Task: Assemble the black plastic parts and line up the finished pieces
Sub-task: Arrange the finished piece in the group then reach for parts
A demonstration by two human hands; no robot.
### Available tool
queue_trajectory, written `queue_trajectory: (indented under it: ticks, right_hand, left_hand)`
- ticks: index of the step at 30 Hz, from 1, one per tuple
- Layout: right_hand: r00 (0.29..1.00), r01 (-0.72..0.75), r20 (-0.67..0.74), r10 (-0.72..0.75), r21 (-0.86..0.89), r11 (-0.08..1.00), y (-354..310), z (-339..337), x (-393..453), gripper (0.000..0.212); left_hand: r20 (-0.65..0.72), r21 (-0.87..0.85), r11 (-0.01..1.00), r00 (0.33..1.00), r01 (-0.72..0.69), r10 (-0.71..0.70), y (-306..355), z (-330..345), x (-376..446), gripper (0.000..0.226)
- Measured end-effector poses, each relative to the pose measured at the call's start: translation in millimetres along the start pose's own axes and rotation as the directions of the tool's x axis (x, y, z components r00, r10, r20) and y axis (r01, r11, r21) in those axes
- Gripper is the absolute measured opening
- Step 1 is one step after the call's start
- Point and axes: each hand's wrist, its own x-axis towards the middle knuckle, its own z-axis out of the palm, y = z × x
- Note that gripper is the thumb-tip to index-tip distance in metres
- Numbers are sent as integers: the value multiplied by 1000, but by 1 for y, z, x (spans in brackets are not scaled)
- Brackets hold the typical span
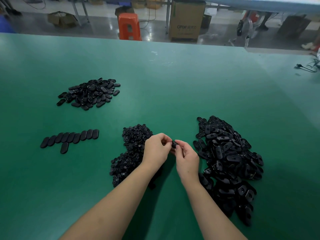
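Two hands meet above the green table (pixel 173 80), between two heaps. Left hand (pixel 156 149) and right hand (pixel 187 159) both have fingers curled, pinching one small black part (pixel 174 144) between them; its shape is mostly hidden.

Pile of small round black parts (pixel 131 149) lies under and beside the left hand. Larger pile of oval shells (pixel 228 161) sits just right of the right hand, running toward the near edge. A third heap of oval pieces (pixel 90 93) lies well apart, far left.

Row of finished pieces (pixel 71 138) lined side by side at left, touching, with one more piece (pixel 64 148) set just below the row.

Open table across the middle and far side, up to the far edge. Black cable (pixel 306 67) at the right edge.

On the floor beyond: orange stool (pixel 129 25) and cardboard box (pixel 187 21) with printed lettering, too blurred to read.
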Motion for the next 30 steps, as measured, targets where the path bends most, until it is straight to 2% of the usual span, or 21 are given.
queue_trajectory:
  ticks: [8,11,15,20,30]
  right_hand:
    - [1000,17,16,-17,-9,1000,-2,1,-1,31]
    - [1000,13,21,-13,-16,1000,-2,0,0,34]
    - [1000,-6,28,5,13,1000,-3,-1,-1,32]
    - [999,22,44,-21,-19,1000,-6,0,-2,27]
    - [998,29,54,-25,-68,997,-10,-1,-3,21]
  left_hand:
    - [31,-7,1000,999,-17,17,0,-1,1,12]
    - [-7,35,998,998,-54,55,-1,-1,3,8]
    - [-11,90,994,998,-64,66,-2,-3,5,39]
    - [55,46,998,998,-39,36,-4,-7,6,10]
    - [83,41,998,996,-44,40,-2,-6,4,12]
